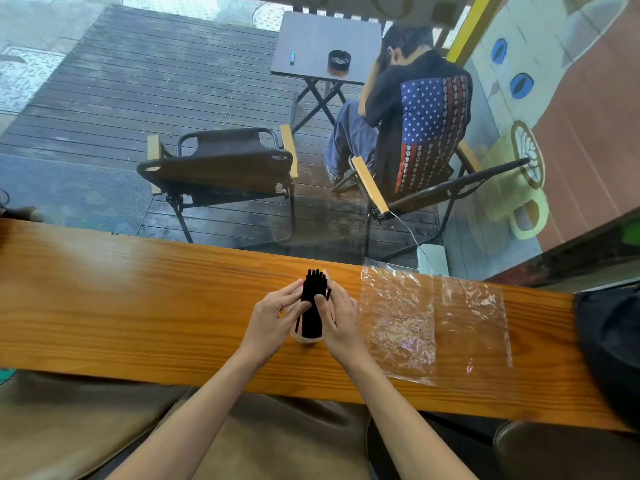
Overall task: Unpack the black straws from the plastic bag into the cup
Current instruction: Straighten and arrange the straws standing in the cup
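We're working at the wooden counter (pixel 173 299), cup (pixel 306 337) as reference. The black straws (pixel 312 306) are standing upright in the cup as one bundle, bottoms inside it, tops fanning slightly above our fingers. Our left hand (pixel 273 317) is pressing on the bundle's left side, fingers curled and closed against it; one loose straw is leaning out low on that side. Our right hand (pixel 337 315) is closing on the right side, thumb across the front of the straws, fingers wrapping behind. Both hands are clamping the same bundle just above the cup rim. The plastic bag (pixel 433 317) is lying flat and crumpled on the counter to the right of the cup, apart from it, near our right wrist.
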